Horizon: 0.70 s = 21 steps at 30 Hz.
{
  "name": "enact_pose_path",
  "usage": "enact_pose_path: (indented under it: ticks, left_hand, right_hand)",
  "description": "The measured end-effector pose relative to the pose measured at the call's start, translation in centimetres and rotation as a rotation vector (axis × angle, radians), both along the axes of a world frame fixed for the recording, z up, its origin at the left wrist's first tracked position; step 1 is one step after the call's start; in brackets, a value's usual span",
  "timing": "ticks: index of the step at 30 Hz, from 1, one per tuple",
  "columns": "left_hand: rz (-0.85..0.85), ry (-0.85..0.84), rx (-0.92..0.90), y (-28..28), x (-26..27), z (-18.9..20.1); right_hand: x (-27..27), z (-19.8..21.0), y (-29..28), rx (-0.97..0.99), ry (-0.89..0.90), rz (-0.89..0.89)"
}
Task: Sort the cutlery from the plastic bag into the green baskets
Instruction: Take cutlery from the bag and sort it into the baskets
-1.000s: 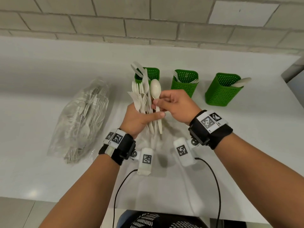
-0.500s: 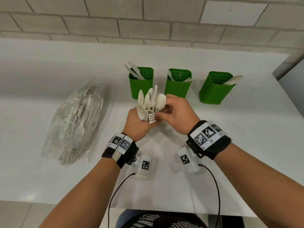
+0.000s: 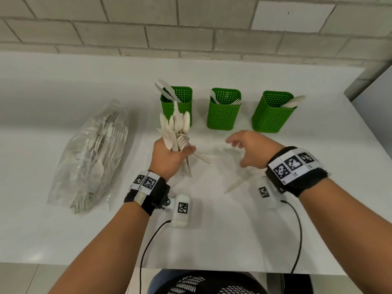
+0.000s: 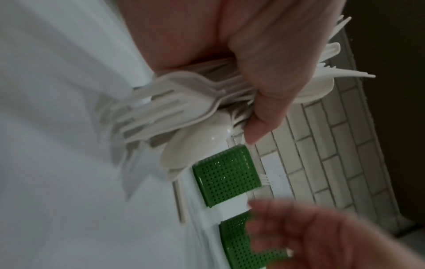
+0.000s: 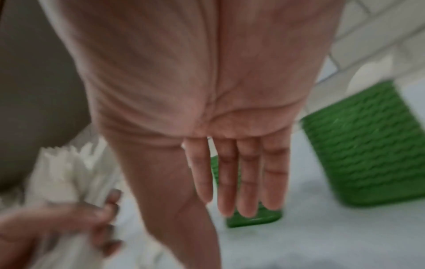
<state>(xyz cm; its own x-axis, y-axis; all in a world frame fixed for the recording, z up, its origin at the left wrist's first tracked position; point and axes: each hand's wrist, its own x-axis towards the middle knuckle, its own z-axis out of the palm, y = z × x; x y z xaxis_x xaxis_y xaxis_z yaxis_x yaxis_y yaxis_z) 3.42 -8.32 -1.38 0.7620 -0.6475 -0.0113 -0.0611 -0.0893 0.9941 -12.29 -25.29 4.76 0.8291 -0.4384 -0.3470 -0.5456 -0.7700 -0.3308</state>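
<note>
My left hand (image 3: 172,154) grips a bundle of white plastic cutlery (image 3: 175,128), forks and spoons mixed, upright in front of the left green basket (image 3: 182,96), which holds knives. In the left wrist view the fingers (image 4: 264,87) curl round the bundle (image 4: 174,112). My right hand (image 3: 244,149) hovers open and blurred to the right, holding nothing, its fingers (image 5: 239,174) straight. A loose white piece (image 3: 238,183) shows blurred below it. The middle basket (image 3: 223,115) holds forks. The right basket (image 3: 273,115) holds a spoon.
The clear plastic bag (image 3: 93,153) with several more pieces lies on the white table (image 3: 212,230) at the left. A brick wall (image 3: 191,28) rises behind the baskets. Wrist cables hang over the table's near edge.
My right hand has let go of the spoon at the bundle, moved right and opened. A loose white piece now shows below it. The left hand still holds the bundle.
</note>
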Motion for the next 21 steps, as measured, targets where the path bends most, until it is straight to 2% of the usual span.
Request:
enact_pose_path:
  ticks: [2, 5, 9, 13, 17, 21]
  left_hand:
    - [0.048, 0.053, -0.050, 0.3, 0.3, 0.0]
    - [0.060, 0.123, -0.126, 0.5, 0.2, 0.6]
    - [0.004, 0.278, -0.129, 0.3, -0.1, 0.9]
    - [-0.099, 0.364, -0.081, -0.2, -0.6, 1.1]
    - [-0.201, 0.350, 0.038, -0.4, -0.7, 1.2]
    - [-0.168, 0.327, 0.063, 0.2, -0.5, 0.9]
  right_hand:
    - [-1.5, -0.7, -1.3, -0.085, 0.182, -0.013]
    - [-2.8, -2.3, -1.8, -0.096, 0.272, -0.026]
    - [-3.8, -4.0, -1.8, -0.089, 0.181, -0.031]
    - [-3.6, -3.6, -1.0, -0.170, 0.194, 0.118]
    - [-2.1, -3.2, 0.0, -0.149, 0.135, 0.171]
    - [-1.4, -3.6, 0.5, -0.128, 0.171, 0.194]
